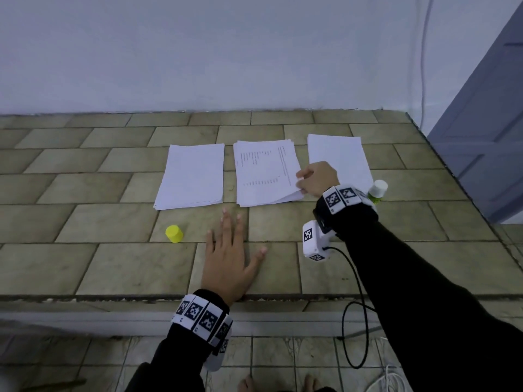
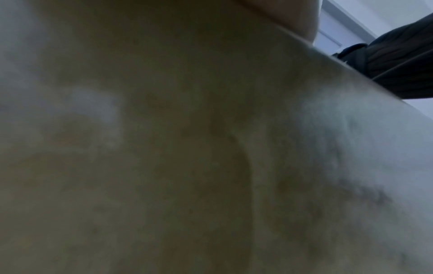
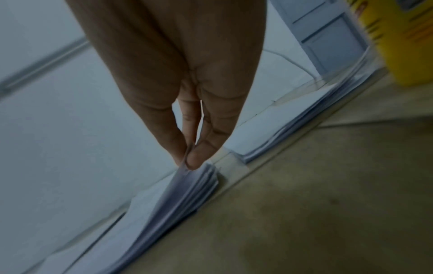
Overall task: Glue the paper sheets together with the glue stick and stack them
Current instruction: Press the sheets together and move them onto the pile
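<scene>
- Right hand (image 1: 318, 179) pinches the middle paper pile's (image 1: 264, 172) corner; several sheets may lift together.
- Left hand (image 1: 229, 258) lies flat, fingers spread, on the tabletop (image 1: 113, 267).

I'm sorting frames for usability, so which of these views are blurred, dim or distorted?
Head view: sharp and evenly lit, wide-angle bending of the tile lines; the flat left hand is clear. Left wrist view: a dim, unfocused smear of the beige tiled surface. Right wrist view: dim and motion-blurred, yet the right hand pinching the middle stack of white paper sheets stays readable.
</scene>
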`<move>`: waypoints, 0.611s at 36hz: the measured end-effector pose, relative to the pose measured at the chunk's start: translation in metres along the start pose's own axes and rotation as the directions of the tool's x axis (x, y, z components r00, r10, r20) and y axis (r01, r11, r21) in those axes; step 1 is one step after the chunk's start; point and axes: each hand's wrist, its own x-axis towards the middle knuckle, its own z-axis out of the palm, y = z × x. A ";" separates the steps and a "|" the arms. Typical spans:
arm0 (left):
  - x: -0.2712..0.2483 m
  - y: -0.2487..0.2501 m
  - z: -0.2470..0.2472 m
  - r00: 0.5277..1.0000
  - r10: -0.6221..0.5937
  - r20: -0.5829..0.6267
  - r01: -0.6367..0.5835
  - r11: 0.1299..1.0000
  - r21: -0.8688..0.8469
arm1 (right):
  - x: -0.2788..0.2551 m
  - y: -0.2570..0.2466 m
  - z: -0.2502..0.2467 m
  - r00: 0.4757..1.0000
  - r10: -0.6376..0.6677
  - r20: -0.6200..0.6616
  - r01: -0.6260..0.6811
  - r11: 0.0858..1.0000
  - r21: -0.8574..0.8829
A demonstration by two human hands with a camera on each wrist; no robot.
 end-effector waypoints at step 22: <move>0.001 0.002 -0.005 1.000 -0.015 0.023 0.014 0.999 0.045 | -0.006 -0.002 0.022 0.991 -0.131 0.031 0.131 0.883 -0.451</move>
